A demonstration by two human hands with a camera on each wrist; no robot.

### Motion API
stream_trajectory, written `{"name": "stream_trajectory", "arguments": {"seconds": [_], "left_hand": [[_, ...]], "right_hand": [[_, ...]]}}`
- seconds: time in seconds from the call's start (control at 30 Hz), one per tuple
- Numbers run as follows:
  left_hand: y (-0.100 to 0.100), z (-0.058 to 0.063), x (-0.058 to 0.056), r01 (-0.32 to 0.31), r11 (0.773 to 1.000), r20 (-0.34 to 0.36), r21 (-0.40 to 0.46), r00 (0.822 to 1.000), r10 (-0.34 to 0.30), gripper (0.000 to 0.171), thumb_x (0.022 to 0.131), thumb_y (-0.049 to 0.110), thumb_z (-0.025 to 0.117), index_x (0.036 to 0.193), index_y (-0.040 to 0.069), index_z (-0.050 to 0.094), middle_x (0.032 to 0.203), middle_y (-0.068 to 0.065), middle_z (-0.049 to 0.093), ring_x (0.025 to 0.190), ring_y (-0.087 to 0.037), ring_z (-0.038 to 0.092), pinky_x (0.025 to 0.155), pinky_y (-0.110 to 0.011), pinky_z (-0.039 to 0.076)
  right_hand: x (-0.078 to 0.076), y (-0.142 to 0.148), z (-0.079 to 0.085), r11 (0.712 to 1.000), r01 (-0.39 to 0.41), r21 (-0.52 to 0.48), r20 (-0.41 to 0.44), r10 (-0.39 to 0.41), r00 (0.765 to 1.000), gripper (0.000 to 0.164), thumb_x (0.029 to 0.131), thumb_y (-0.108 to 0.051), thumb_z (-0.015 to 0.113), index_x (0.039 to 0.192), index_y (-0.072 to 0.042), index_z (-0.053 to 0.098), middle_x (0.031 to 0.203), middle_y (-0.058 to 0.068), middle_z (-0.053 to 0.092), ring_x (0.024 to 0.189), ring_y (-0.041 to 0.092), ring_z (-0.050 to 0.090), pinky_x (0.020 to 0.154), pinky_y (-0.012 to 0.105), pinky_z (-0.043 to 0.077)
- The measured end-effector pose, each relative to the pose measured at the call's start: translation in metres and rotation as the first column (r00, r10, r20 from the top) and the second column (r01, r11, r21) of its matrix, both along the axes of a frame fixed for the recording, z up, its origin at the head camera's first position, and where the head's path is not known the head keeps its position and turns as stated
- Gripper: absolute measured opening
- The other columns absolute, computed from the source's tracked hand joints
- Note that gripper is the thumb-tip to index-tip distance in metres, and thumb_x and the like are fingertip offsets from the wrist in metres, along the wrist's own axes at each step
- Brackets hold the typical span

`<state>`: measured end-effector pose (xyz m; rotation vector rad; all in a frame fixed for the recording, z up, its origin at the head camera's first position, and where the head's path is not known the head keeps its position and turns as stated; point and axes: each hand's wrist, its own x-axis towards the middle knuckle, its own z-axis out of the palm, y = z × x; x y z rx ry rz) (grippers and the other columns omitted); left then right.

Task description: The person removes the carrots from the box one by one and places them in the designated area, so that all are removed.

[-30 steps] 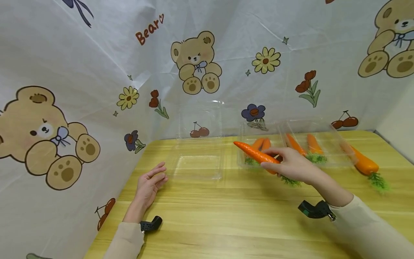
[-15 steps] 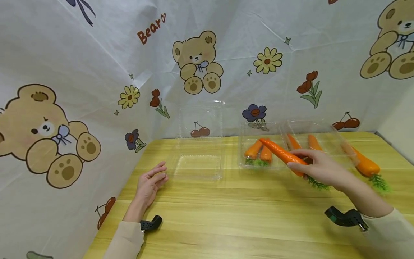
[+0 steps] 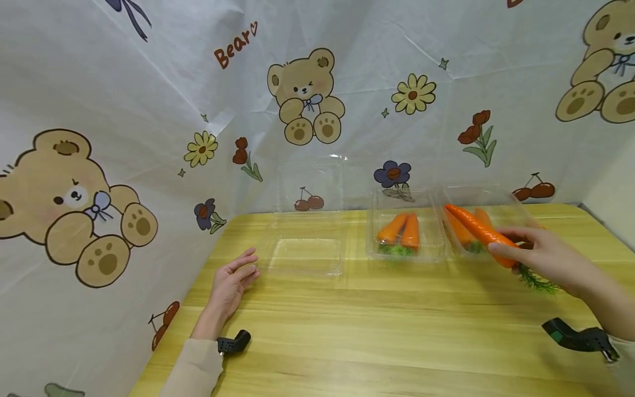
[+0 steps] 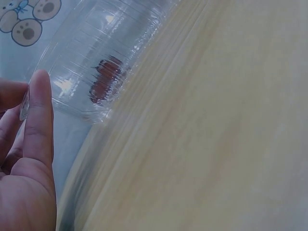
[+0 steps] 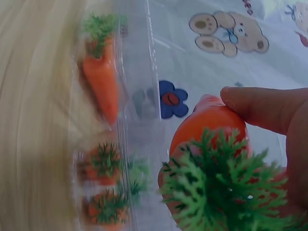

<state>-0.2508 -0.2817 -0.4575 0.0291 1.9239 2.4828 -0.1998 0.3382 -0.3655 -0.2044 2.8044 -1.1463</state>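
Observation:
My right hand grips an orange carrot with green leaves near its leafy end, the tip pointing up and left. It hangs over the open clear plastic box on the right, where other carrots lie partly hidden. In the right wrist view the thumb and fingers close around the carrot's thick end behind its leaves. My left hand is at the left side of an open clear box. In the left wrist view its thumb and finger pinch a bit of that clear plastic.
The middle clear box holds two carrots with leaves toward me. Some orange shows behind my right hand. A bear-printed cloth hangs behind and left of the wooden table.
My right hand has carried the carrot rightward, from over the middle box to over the right box. The left hand keeps its place.

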Motion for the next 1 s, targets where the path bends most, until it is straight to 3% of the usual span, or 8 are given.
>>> {"name": "stream_trajectory", "arguments": {"seconds": [0.27, 0.4, 0.53, 0.63, 0.73, 0.87, 0.93, 1.0], "left_hand": [[0.0, -0.002, 0.0, -0.013, 1.0, 0.003, 0.003, 1.0, 0.013, 0.039, 0.096, -0.005, 0.066, 0.132, -0.018, 0.059, 0.155, -0.007, 0.049, 0.089, -0.012, 0.072, 0.085, -0.024, 0.063], [0.001, -0.002, -0.001, -0.004, 1.0, 0.011, 0.005, 1.0, 0.004, 0.041, 0.095, -0.004, 0.068, 0.133, -0.018, 0.058, 0.157, -0.008, 0.046, 0.09, -0.012, 0.072, 0.085, -0.024, 0.063], [0.003, -0.002, -0.002, 0.005, 1.0, 0.008, 0.007, 1.0, -0.005, 0.045, 0.095, -0.004, 0.068, 0.136, -0.02, 0.054, 0.159, -0.01, 0.043, 0.09, -0.011, 0.072, 0.085, -0.023, 0.063], [0.004, -0.002, -0.003, 0.006, 1.0, 0.006, 0.017, 1.0, -0.006, 0.045, 0.096, -0.005, 0.067, 0.136, -0.021, 0.053, 0.157, -0.007, 0.047, 0.089, -0.011, 0.072, 0.085, -0.023, 0.063], [0.003, -0.001, -0.004, 0.011, 1.0, 0.001, 0.025, 1.0, -0.011, 0.045, 0.096, -0.005, 0.066, 0.136, -0.021, 0.053, 0.15, -0.001, 0.053, 0.09, -0.012, 0.072, 0.085, -0.023, 0.063], [0.003, 0.0, -0.005, 0.016, 1.0, -0.002, 0.024, 1.0, -0.016, 0.046, 0.096, -0.005, 0.067, 0.136, -0.021, 0.052, 0.152, -0.003, 0.05, 0.091, -0.013, 0.072, 0.085, -0.023, 0.063], [0.003, 0.001, -0.004, 0.011, 1.0, 0.004, 0.024, 1.0, -0.011, 0.046, 0.096, -0.005, 0.067, 0.136, -0.021, 0.053, 0.153, -0.004, 0.049, 0.09, -0.013, 0.072, 0.085, -0.023, 0.063], [0.003, 0.001, -0.004, 0.011, 1.0, 0.009, 0.022, 1.0, -0.011, 0.043, 0.095, -0.005, 0.067, 0.134, -0.019, 0.056, 0.158, -0.009, 0.044, 0.089, -0.012, 0.072, 0.085, -0.023, 0.063]], "right_hand": [[0.002, 0.033, -0.01, 0.996, 0.07, -0.051, 0.024, -0.069, 0.997, 0.064, 0.109, -0.032, 0.053, 0.152, 0.012, 0.034, 0.115, 0.016, 0.059, 0.076, 0.018, 0.056, 0.062, 0.03, 0.052], [0.001, 0.05, -0.013, 0.992, 0.116, -0.06, 0.014, -0.115, 0.993, 0.07, 0.108, -0.031, 0.055, 0.154, 0.014, 0.027, 0.111, 0.004, 0.061, 0.075, 0.017, 0.057, 0.061, 0.031, 0.051], [0.0, 0.07, -0.023, 0.978, 0.193, -0.082, -0.04, -0.196, 0.98, 0.066, 0.106, -0.033, 0.058, 0.155, 0.002, 0.031, 0.1, -0.021, 0.053, 0.075, 0.015, 0.056, 0.061, 0.033, 0.053], [-0.001, 0.085, -0.033, 0.965, 0.249, -0.088, -0.106, -0.257, 0.961, 0.07, 0.105, -0.033, 0.059, 0.16, -0.002, 0.029, 0.103, -0.025, 0.044, 0.077, 0.002, 0.053, 0.063, 0.025, 0.053], [-0.004, 0.099, -0.04, 0.95, 0.29, -0.115, -0.151, -0.305, 0.94, 0.061, 0.105, -0.031, 0.06, 0.159, -0.02, 0.033, 0.102, -0.029, 0.042, 0.078, -0.007, 0.051, 0.065, 0.019, 0.053], [-0.011, 0.116, -0.049, 0.913, 0.316, -0.257, -0.176, -0.366, 0.914, 0.04, 0.104, -0.02, 0.063, 0.126, -0.047, 0.045, 0.091, -0.037, 0.049, 0.073, -0.006, 0.055, 0.061, 0.018, 0.054], [-0.018, 0.132, -0.062, 0.89, 0.335, -0.31, -0.191, -0.404, 0.895, 0.041, 0.103, -0.018, 0.064, 0.124, -0.049, 0.048, 0.089, -0.039, 0.051, 0.071, -0.009, 0.056, 0.061, 0.014, 0.053], [-0.025, 0.15, -0.079, 0.866, 0.357, -0.351, -0.197, -0.441, 0.876, 0.045, 0.102, -0.018, 0.064, 0.136, -0.045, 0.05, 0.091, -0.039, 0.051, 0.07, -0.012, 0.057, 0.062, 0.01, 0.052]]}}
